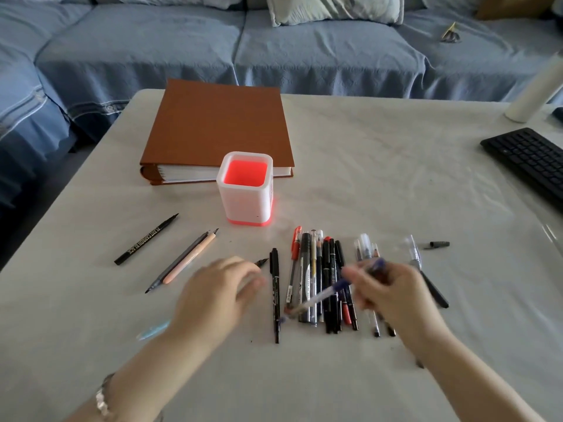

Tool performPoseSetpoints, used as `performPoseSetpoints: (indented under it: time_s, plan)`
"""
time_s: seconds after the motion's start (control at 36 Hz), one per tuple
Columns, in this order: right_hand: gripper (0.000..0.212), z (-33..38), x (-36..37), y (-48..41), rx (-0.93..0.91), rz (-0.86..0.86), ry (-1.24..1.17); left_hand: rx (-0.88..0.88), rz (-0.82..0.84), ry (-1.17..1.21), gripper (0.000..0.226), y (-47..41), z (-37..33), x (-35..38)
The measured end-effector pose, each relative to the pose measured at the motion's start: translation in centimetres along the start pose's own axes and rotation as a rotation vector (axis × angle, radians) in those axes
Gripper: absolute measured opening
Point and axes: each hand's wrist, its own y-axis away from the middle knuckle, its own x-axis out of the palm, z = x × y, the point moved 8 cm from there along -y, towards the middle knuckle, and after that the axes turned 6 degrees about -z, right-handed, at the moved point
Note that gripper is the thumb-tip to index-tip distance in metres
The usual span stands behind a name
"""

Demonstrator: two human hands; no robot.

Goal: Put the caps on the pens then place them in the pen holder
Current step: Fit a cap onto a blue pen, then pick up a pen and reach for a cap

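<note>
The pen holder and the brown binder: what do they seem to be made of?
The pen holder looks like smooth white plastic with rounded moulded corners; its red inside glows at the base, so perhaps translucent. The brown binder seems covered in matt cloth or imitation leather: no glare; which, I cannot tell.

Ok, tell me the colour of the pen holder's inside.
Glowing red inside the pen holder, with white outer walls; the head view shows it.
</note>
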Motion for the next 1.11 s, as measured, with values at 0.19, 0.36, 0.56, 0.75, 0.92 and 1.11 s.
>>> performPoseSetpoints:
  time_s: [0.19,0.36,0.56,0.75,0.92,1.11]
  plan:
    - [0.053,-0.6,-3.6,-4.9,0.011,-0.098,0.396,-0.223,0.108,-0.360,0.018,-1.3,4.5,2.0]
    - [0.044,-1.5,-2.0,-6.3,-0.050,0.006,0.595,-0.193,0.096,-0.472,0.012,-2.2,4.7,2.7]
    - [0.013,-3.0,-6.5,-5.8,-0.073,-0.153,0.683,-0.010,-0.077,-0.215,0.012,-1.9,-0.6,0.4]
    - [0.030,-6.4,-13.3,-4.3,0.058,-0.240,0.879,-0.093,-0.065,0.076,0.006,-1.0,-3.0,1.9]
    - [0.020,-7.7,-12.3,-3.8,0.087,-0.142,0.959,-0.161,0.051,0.205,0.009,-0.2,-4.1,3.7]
    - [0.016,-5.9,-11.7,-2.8,-0.003,-0.220,0.832,-0.132,0.122,0.317,0.010,0.6,-5.6,3.9]
